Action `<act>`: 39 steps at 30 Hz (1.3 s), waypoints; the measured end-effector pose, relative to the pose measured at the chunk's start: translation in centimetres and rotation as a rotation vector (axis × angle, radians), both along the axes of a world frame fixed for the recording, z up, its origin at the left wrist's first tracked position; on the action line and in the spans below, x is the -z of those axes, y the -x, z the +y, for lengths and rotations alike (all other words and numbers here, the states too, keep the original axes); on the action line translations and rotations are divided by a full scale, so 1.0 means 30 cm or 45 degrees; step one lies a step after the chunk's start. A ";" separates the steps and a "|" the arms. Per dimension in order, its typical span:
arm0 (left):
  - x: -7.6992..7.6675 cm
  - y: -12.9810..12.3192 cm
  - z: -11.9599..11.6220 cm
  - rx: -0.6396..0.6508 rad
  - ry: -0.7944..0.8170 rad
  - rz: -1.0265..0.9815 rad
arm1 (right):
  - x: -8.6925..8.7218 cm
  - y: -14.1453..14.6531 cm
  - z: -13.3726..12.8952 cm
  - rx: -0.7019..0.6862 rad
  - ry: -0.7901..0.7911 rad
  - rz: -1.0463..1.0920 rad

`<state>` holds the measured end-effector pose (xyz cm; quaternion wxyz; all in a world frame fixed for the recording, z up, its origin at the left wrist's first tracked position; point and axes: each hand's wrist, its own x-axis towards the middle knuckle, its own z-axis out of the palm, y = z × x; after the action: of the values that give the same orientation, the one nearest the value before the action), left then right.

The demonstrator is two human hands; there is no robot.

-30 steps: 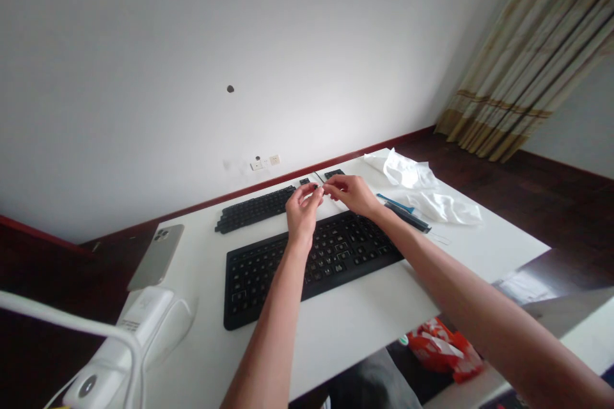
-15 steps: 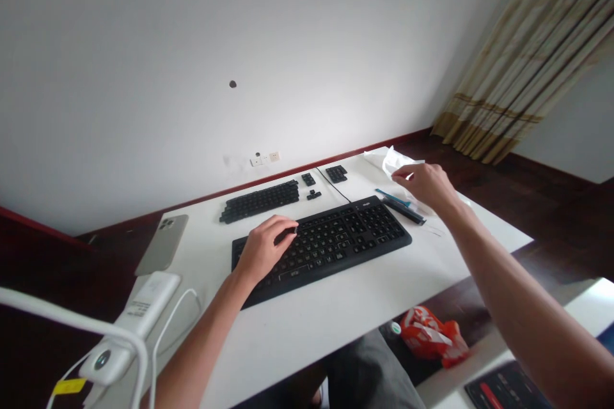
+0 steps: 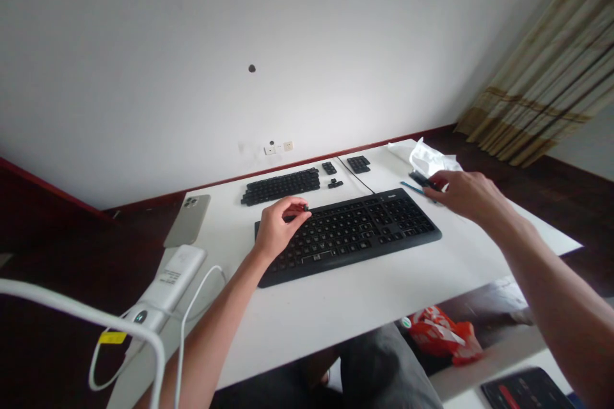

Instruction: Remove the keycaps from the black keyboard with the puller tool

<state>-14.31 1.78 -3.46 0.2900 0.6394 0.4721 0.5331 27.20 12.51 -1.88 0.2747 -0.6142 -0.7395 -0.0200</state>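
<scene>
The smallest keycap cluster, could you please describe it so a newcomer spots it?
On the white table, find the black keyboard, then look behind it, just left of its cable. The smallest keycap cluster sits there, set apart by its upside-down T shape.

My left hand point(image 3: 279, 228) is just off the centre of my view toward seven o'clock, thumb and index finger pinched, tips toward three, its bare forearm point(image 3: 224, 316) angled up toward one. My right hand point(image 3: 467, 196) reaches out at three o'clock, back upward, fingers curled with the thumb, tips toward nine, forearm point(image 3: 551, 275) slanting in from four.
</scene>
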 end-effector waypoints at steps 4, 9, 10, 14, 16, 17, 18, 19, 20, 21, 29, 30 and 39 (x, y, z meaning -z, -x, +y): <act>0.014 0.002 0.011 -0.003 0.133 -0.324 | -0.117 0.254 0.007 -0.249 0.103 0.162; 0.033 0.009 0.025 -0.005 0.164 -0.338 | -0.124 0.584 0.006 -0.771 0.111 0.116; 0.036 0.009 0.025 -0.004 0.172 -0.331 | -0.108 0.620 0.000 -0.828 0.107 0.108; 0.041 0.000 0.024 -0.031 0.184 -0.343 | -0.033 0.656 -0.037 -0.965 0.188 0.058; 0.041 -0.006 0.024 -0.059 0.195 -0.348 | -0.007 0.641 -0.053 -0.995 0.232 0.029; 0.041 -0.009 0.024 -0.070 0.206 -0.347 | 0.001 0.634 -0.058 -0.998 0.248 0.028; 0.042 -0.011 0.024 -0.080 0.219 -0.346 | 0.006 0.628 -0.060 -0.996 0.258 0.033; 0.042 -0.013 0.025 -0.092 0.231 -0.344 | 0.009 0.624 -0.061 -0.997 0.267 0.039; 0.043 -0.016 0.025 -0.106 0.241 -0.340 | 0.011 0.623 -0.061 -1.004 0.275 0.045; 0.044 -0.017 0.025 -0.121 0.248 -0.332 | 0.013 0.623 -0.060 -1.017 0.284 0.051; 0.048 -0.021 0.024 -0.100 0.315 -0.159 | 0.026 0.642 -0.078 -1.075 0.378 0.053; 0.048 -0.021 0.025 -0.088 0.318 -0.143 | 0.024 0.643 -0.081 -1.070 0.384 0.056; 0.060 -0.019 0.023 -0.067 0.274 -0.057 | 0.019 0.648 -0.093 -1.037 0.386 0.032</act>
<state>-13.72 2.45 -5.25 0.3532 0.5799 0.5368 0.5009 7.77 9.73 -2.45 0.1760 -0.3060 -0.9126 0.2063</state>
